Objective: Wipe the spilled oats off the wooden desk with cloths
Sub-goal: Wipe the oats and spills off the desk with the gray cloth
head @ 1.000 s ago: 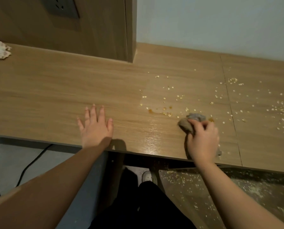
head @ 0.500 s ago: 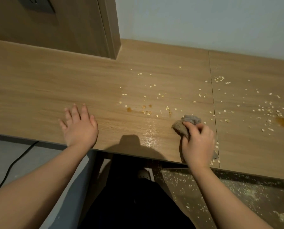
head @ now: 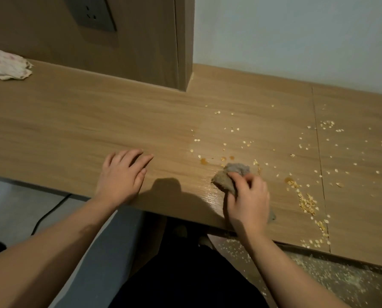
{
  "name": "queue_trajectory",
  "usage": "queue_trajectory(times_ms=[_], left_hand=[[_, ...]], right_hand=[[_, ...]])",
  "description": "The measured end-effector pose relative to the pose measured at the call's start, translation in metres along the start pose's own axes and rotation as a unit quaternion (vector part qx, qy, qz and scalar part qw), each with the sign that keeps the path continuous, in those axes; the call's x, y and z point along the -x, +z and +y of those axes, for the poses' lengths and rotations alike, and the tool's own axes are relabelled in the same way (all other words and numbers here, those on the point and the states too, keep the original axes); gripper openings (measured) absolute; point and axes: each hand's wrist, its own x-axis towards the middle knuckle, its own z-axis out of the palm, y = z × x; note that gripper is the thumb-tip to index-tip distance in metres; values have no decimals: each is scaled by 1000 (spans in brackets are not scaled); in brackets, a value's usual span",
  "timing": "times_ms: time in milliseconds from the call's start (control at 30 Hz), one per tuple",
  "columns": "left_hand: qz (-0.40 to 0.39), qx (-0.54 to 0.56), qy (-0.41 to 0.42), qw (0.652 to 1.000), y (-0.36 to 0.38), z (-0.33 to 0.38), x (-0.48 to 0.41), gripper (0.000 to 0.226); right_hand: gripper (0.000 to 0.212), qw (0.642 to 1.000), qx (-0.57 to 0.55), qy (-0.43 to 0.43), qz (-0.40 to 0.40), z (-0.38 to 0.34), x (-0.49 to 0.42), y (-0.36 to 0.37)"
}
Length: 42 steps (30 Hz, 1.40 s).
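Observation:
Spilled oats (head: 307, 202) lie scattered over the right half of the wooden desk (head: 74, 134), with a denser line of them near the front edge right of my right hand. Small brown wet spots (head: 203, 161) sit just left of the cloth. My right hand (head: 249, 200) grips a crumpled grey cloth (head: 226, 176) and presses it on the desk near the front edge. My left hand (head: 121, 176) rests flat on the bare wood to the left, fingers spread.
A white patterned cloth (head: 6, 65) lies at the far left back of the desk. A wooden panel (head: 141, 41) with a grey socket (head: 90, 13) stands behind. Oats also cover the floor (head: 319, 276) under the desk's right side. A black cable (head: 50, 214) runs below left.
My right hand has dragged the cloth leftward along the front edge, leaving a line of gathered oats to its right. My left hand stays flat on the desk.

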Motion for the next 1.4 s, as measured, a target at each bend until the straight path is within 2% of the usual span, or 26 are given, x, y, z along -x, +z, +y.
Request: queue_trajectory(times_ms=[67,100,200,267,333,400,500,567,633,733,767,800,833,900,1000,1067,1100,1167,1233,1267,1333,1400], left_hand=[[0,15,-8,1000,7,-4,-1,50],[2,35,-29,999,10,-6,-3,53],[-14,59,-87,994,14,-10,-9,47],[16,68,-93,993,17,-10,-8,42],[77,96,-89,988,16,-8,-7,43],[108,88,-93,986,14,-6,-9,44],[88,59,-68,992,7,-4,-28,42],[53,47,-29,997,1,-3,-44,46],[4,51,-28,998,3,-4,-57,45],[-1,47,-39,998,8,-7,-60,47],[3,47,-40,998,8,-8,-58,47],[3,46,-42,998,8,-8,-57,47],[1,45,-44,998,9,-9,-57,47],[3,40,-47,998,9,-9,-56,48],[14,55,-59,997,3,-6,-59,44],[20,64,-70,995,-4,-7,-69,39],[25,69,-71,995,-8,-8,-77,37],[30,76,-71,994,-13,-9,-94,36],[-2,77,-82,994,-13,-8,-106,40],[-27,73,-89,993,-11,-8,-109,43],[-54,64,-103,991,-7,-9,-111,46],[-50,67,-111,990,-6,-10,-108,48]], right_hand=[[36,998,-62,-3,-9,-25,-1,9],[31,995,-87,-46,-18,-46,0,19],[31,974,-62,-218,-24,-107,7,62],[31,969,-34,-243,-25,-118,1,75],[32,981,6,-191,19,-99,-10,73],[44,993,34,-88,67,-68,-25,61],[47,992,57,79,86,-33,-43,33],[46,983,53,138,113,-33,-45,29],[47,989,23,87,117,-58,-41,39],[48,989,45,-127,57,-98,-32,72],[46,984,60,-165,38,-102,-35,76],[45,982,69,-171,37,-98,-41,76],[45,986,76,-142,50,-88,-47,72],[47,992,93,-20,86,-59,-59,55],[45,977,104,149,113,-17,-75,24],[43,967,65,204,136,-23,-78,21],[44,971,34,184,147,-39,-78,26],[49,991,-5,51,124,-75,-78,50],[52,994,22,-105,25,-111,-77,73],[52,990,27,-138,-17,-119,-77,80],[54,992,52,-117,-4,-108,-86,78],[55,994,88,-19,66,-75,-97,64]])
